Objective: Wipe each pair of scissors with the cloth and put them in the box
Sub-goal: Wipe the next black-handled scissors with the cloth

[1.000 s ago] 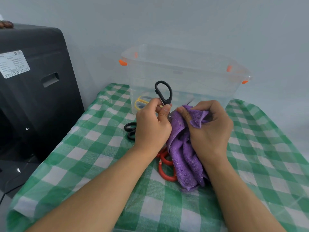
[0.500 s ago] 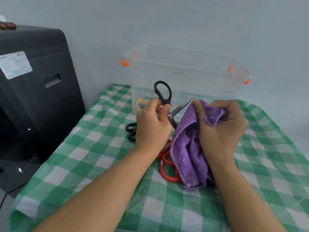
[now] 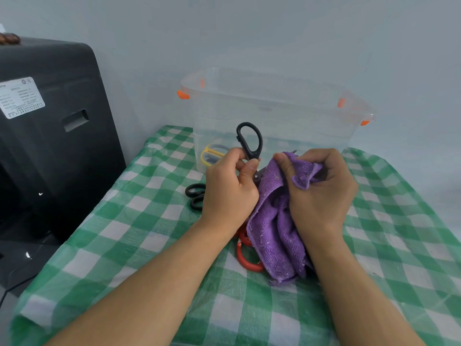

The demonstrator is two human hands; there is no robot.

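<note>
While the left hand (image 3: 230, 193) pinched the black scissors (image 3: 250, 143) by the lower handle, with thumb and curled fingers closed round it, one black loop stood up above the knuckles in front of the box (image 3: 277, 116). Its blades ran right into the purple cloth (image 3: 274, 226) and were hidden there, apart from a short bit of metal at the pivot. The right hand (image 3: 321, 193) gripped that cloth, fingers curled over a bunched fold near the top, and the rest of the cloth hung down to the bench (image 3: 139, 248).

Red-handled scissors (image 3: 247, 258) lay on the bench under the cloth, only their loops showing between the two wrists. A second black pair (image 3: 195, 196) lay just left of the left hand, partly behind it. The clear box, with orange clips at its corners, stood at the far edge of the bench against the wall; yellow-handled scissors (image 3: 212, 154) lay inside it at the near left corner. A green and white checked cover lay over the bench. Off the bench's left edge stood a black machine (image 3: 50, 136) with a white label.
</note>
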